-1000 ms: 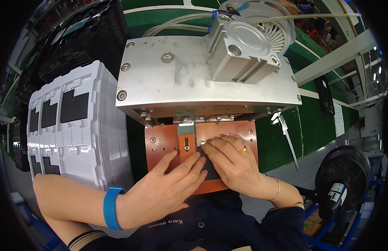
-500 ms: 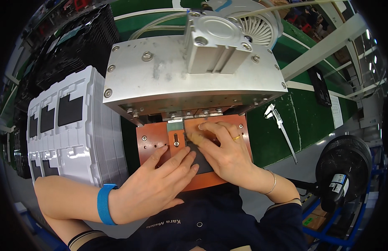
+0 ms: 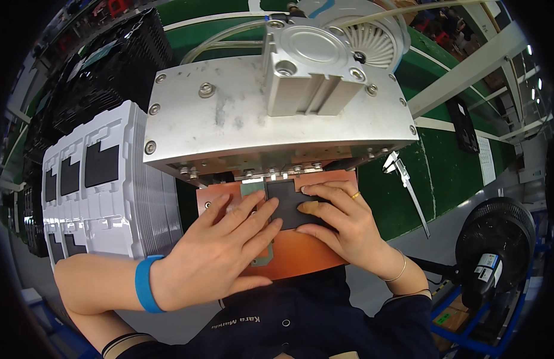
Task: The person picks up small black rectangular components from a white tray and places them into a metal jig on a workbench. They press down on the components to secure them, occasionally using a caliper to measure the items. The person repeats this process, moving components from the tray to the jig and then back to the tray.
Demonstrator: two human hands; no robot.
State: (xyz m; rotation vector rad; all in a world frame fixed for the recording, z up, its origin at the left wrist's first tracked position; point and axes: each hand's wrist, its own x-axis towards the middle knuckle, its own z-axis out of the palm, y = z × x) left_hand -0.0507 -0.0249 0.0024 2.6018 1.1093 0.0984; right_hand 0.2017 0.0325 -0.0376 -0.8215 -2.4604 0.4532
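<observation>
A flat dark grey sheet piece (image 3: 287, 206) lies on the orange-brown fixture plate (image 3: 307, 257), its far edge close to the front of the metal press (image 3: 229, 113). My left hand (image 3: 223, 245) is open, fingers stretched and spread over the plate's left part, with the fingertips at the sheet's left edge. At the sheet's right edge rests my right hand (image 3: 348, 224), fingers bent and apart from the thumb, the tips touching the sheet. A greenish block (image 3: 252, 188) shows partly beyond my left fingers. My fingers hide some of the sheet's edges.
On the left stands a stack of white plastic trays (image 3: 97, 209) holding dark cut pieces, with black crates (image 3: 103, 72) behind. A caliper (image 3: 410, 191) lies on the green table (image 3: 390, 209). A black fan (image 3: 492, 251) stands at right; a pneumatic cylinder (image 3: 316, 66) tops the press.
The dark sheet has shifted and turned, now lying squarer and farther in toward the press. My right hand moved slightly right and nearer, its fingers less curled; my left fingers moved slightly away from me.
</observation>
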